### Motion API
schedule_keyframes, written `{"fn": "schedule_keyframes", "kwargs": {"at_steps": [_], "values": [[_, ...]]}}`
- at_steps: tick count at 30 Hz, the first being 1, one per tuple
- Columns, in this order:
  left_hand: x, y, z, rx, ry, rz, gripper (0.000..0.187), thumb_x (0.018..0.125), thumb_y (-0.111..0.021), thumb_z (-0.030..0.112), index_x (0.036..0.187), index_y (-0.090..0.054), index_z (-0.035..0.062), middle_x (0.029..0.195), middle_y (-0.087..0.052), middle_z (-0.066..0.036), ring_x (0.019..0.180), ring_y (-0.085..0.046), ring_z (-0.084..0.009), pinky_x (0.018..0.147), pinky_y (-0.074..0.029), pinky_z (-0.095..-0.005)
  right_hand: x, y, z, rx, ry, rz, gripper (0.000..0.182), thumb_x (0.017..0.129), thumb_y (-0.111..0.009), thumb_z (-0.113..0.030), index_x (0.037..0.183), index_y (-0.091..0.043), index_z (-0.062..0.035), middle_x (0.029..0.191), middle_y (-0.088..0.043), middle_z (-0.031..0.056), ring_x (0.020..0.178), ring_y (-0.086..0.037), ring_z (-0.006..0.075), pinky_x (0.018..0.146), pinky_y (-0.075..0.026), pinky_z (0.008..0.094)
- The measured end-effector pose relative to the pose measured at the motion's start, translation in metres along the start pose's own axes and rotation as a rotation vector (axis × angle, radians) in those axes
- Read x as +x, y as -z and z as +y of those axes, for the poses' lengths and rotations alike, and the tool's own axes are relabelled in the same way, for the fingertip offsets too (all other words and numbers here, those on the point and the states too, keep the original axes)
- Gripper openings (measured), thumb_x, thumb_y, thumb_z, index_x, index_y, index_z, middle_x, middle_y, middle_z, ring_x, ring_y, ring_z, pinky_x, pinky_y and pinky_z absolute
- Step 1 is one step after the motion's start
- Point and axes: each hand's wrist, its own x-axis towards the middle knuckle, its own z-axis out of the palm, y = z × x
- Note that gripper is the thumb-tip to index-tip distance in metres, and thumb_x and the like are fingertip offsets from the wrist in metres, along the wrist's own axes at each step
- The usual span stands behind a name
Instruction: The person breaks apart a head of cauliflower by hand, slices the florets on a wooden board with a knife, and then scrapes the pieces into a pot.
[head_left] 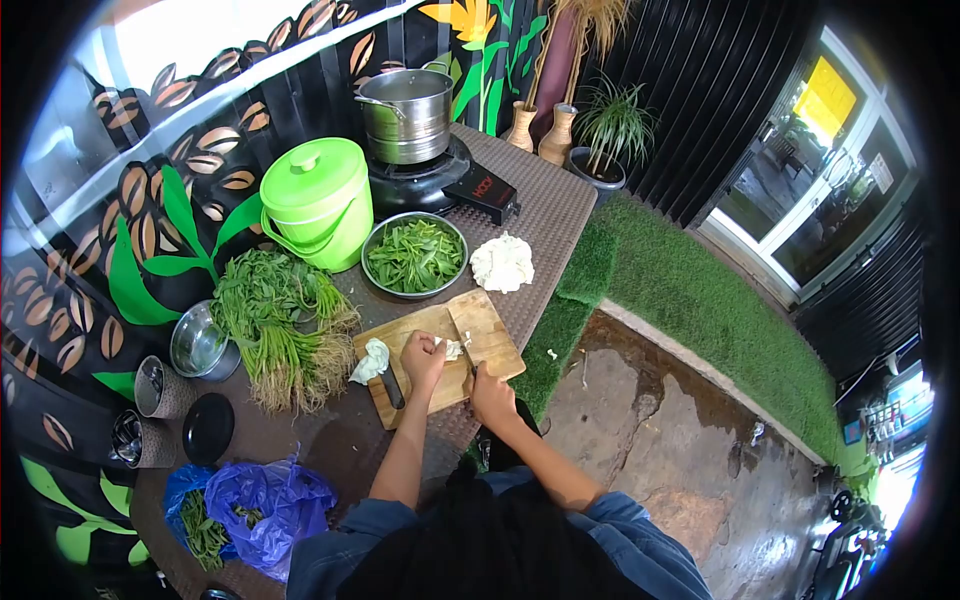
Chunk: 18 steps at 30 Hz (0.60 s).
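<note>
Over the wooden cutting board (487, 315), my left hand (423, 362) is closed on a small white vegetable piece (453, 350), whose kind I cannot make out. My right hand (492, 396) grips a knife (464, 343), its blade pointing away from me beside that piece. Small white bits lie near the blade. On the board's left side rests a pale green-white leafy piece (374, 361), next to a dark handle-like object (393, 388). Beyond the board sit a bowl of cut green leaves (414, 256) and a bumpy white heap (503, 263).
Rooted greens (285, 330) lie left of the board. A lidded green bucket (317, 200) stands behind them, near a steel pot (407, 118) on a burner. A metal bowl (203, 343), a black lid (208, 428) and blue plastic bags (265, 510) line the table's left side.
</note>
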Motion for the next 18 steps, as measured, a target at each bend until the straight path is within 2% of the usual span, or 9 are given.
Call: {"fn": "schedule_keyframes", "kwargs": {"at_steps": [2, 3, 6, 10, 13, 14, 18], "values": [[-0.002, 0.001, 0.0, -0.025, -0.04, 0.012, 0.021, 0.073, -0.074, 0.007, 0.081, -0.055, 0.0021, 0.057, -0.054, -0.001, 0.052, -0.049, -0.0083, 0.052, -0.04, -0.0249, 0.006, 0.021, -0.003, 0.051, -0.012, -0.131, 0.032, 0.091, -0.047, -0.029, 0.105, -0.047, -0.0002, 0.09, -0.063, 0.0281, 0.087, -0.064, 0.0425, 0.071, -0.053, 0.0492], [-0.003, 0.001, 0.001, -0.024, -0.042, 0.01, 0.021, 0.073, -0.074, 0.007, 0.081, -0.055, 0.0021, 0.057, -0.054, -0.001, 0.052, -0.049, -0.0083, 0.052, -0.04, -0.0249, 0.007, 0.022, -0.001, 0.052, -0.014, -0.13, 0.032, 0.091, -0.047, -0.029, 0.105, -0.047, -0.0002, 0.09, -0.063, 0.0281, 0.087, -0.064, 0.0425, 0.071, -0.053, 0.0492], [-0.005, 0.002, 0.006, -0.021, -0.094, 0.049, 0.021, 0.072, -0.074, 0.007, 0.08, -0.055, 0.0023, 0.057, -0.054, -0.002, 0.051, -0.05, -0.0087, 0.052, -0.04, -0.0254, 0.01, 0.021, 0.003, -0.01, 0.109, -0.037, 0.031, 0.092, -0.046, -0.03, 0.099, -0.045, -0.0002, 0.075, -0.064, 0.024, 0.074, -0.065, 0.0434, 0.064, -0.052, 0.0518], [-0.006, 0.001, 0.001, -0.019, -0.122, 0.076, 0.022, 0.072, -0.075, 0.009, 0.079, -0.055, 0.0024, 0.055, -0.053, -0.002, 0.05, -0.05, -0.009, 0.051, -0.039, -0.0257, -0.003, -0.012, -0.002, -0.06, 0.071, 0.05, 0.03, 0.092, -0.046, -0.029, 0.099, -0.045, 0.0002, 0.072, -0.064, 0.0225, 0.068, -0.065, 0.0414, 0.06, -0.053, 0.0504], [-0.006, 0.002, 0.008, -0.033, -0.11, 0.097, 0.022, 0.07, -0.075, 0.009, 0.078, -0.055, 0.0024, 0.052, -0.052, -0.003, 0.049, -0.049, -0.0119, 0.05, -0.039, -0.0279, 0.013, -0.006, 0.0, -0.047, 0.115, 0.061, 0.031, 0.092, -0.046, -0.029, 0.1, -0.044, 0.0003, 0.076, -0.065, 0.0236, 0.072, -0.065, 0.042, 0.063, -0.052, 0.0505], [-0.008, 0.004, 0.009, -0.012, -0.117, 0.1, 0.022, 0.069, -0.076, 0.008, 0.076, -0.055, 0.0024, 0.051, -0.05, -0.004, 0.047, -0.05, -0.0146, 0.051, -0.04, -0.0298, 0.022, 0.002, 0.001, -0.02, 0.086, -0.03, 0.032, 0.092, -0.046, -0.03, 0.101, -0.045, 0.0005, 0.082, -0.064, 0.0253, 0.078, -0.065, 0.0428, 0.067, -0.052, 0.0506], [-0.009, 0.005, 0.012, -0.064, -0.107, 0.079, 0.022, 0.069, -0.075, 0.008, 0.076, -0.055, 0.0024, 0.05, -0.05, -0.004, 0.047, -0.049, -0.0143, 0.05, -0.039, -0.0299, 0.027, 0.028, 0.006, -0.004, 0.158, -0.104, 0.032, 0.092, -0.044, -0.029, 0.102, -0.047, 0.0015, 0.086, -0.064, 0.0277, 0.08, -0.064, 0.0439, 0.069, -0.051, 0.0513]]}}
